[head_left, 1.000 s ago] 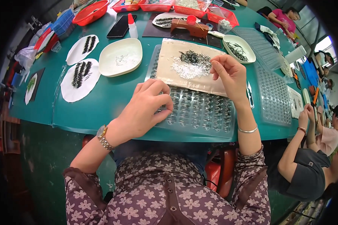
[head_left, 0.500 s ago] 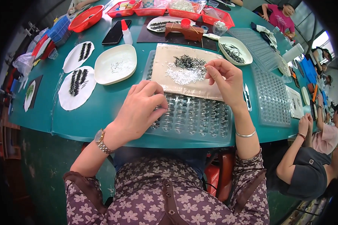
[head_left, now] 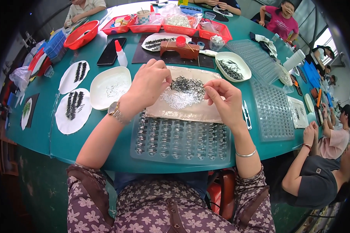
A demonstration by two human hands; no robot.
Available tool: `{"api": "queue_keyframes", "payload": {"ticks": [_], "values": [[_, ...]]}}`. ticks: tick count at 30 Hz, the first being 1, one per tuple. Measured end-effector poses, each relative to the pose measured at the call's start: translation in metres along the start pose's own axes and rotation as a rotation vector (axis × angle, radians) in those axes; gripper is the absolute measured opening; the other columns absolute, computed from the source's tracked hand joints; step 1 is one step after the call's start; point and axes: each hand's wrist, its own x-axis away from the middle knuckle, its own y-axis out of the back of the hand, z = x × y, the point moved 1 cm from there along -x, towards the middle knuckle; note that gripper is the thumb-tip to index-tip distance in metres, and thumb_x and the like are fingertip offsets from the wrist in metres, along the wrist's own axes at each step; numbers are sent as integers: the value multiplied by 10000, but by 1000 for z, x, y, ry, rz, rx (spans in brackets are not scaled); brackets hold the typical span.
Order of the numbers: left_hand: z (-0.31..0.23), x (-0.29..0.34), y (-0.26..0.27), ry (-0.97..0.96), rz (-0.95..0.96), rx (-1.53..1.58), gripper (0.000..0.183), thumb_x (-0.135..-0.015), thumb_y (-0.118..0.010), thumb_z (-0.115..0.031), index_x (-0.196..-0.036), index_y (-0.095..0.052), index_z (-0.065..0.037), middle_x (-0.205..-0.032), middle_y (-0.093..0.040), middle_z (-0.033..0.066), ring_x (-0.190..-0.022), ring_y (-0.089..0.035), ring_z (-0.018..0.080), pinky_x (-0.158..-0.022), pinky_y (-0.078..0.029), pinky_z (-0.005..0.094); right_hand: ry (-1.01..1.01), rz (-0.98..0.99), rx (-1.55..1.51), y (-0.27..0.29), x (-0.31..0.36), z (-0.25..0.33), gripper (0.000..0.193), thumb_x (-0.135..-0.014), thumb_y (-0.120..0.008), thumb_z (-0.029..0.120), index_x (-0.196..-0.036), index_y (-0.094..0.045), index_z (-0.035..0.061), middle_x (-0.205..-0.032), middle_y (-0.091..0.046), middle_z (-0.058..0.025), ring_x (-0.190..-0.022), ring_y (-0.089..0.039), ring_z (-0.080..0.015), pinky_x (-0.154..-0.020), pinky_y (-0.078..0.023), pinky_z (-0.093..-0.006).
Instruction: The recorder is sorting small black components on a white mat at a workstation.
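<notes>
A tan board (head_left: 202, 112) lies in front of me, its near edge against a clear moulded tray (head_left: 182, 154) with rows of small dark shiny parts in its pockets. On the board are a heap of small dark slivers (head_left: 184, 84) and, nearer me, a heap of tiny white pieces (head_left: 179, 100). My left hand (head_left: 153, 83) reaches over the board's left side, fingers bent together at the dark heap's left edge. At that heap's right edge my right hand (head_left: 225, 100) pinches thumb and forefinger together. Whatever either hand holds is too small to make out.
Left of the board stand a cream dish (head_left: 109, 90) with white bits and white ovals (head_left: 73, 112) bearing dark strips. A glue bottle (head_left: 121, 54), phone (head_left: 111, 51), brown stand (head_left: 179, 50) and red baskets (head_left: 146, 28) lie beyond. At right are a dish of dark slivers (head_left: 232, 66) and tweezers (head_left: 246, 115).
My left hand has moved from above the clear tray forward to the dark heap. My right hand stays at the heap's right edge. The view has tilted up, so the table appears lower.
</notes>
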Motion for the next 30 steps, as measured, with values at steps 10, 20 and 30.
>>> {"api": "queue_keyframes", "payload": {"ticks": [10,20,30], "values": [[18,-12,-3,-158,69,85,44,-859,-738,-70,-875,-697,-65,-1054,-641,32,-1011,-555,217,-915,-493,357,-8,19,47,2,-6,-1,82,-970,-669,31,-1013,-710,-24,-787,-680,-57,-670,-576,-94,-622,-495,-206],[20,-25,2,-338,172,-97,68,-863,-725,-73,-895,-664,-74,-1008,-648,23,-952,-565,207,-851,-499,333,-58,-13,78,10,-7,-4,72,-956,-679,29,-993,-721,-16,-790,-686,-48,-666,-574,-89,-618,-487,-204],[-13,-3,8,75,249,671,50,-887,-696,-12,-927,-704,-40,-857,-682,5,-732,-572,97,-688,-492,238,44,167,368,17,-11,4,45,-870,-725,-2,-906,-744,18,-817,-695,-14,-685,-525,-86,-609,-442,-232]]}}
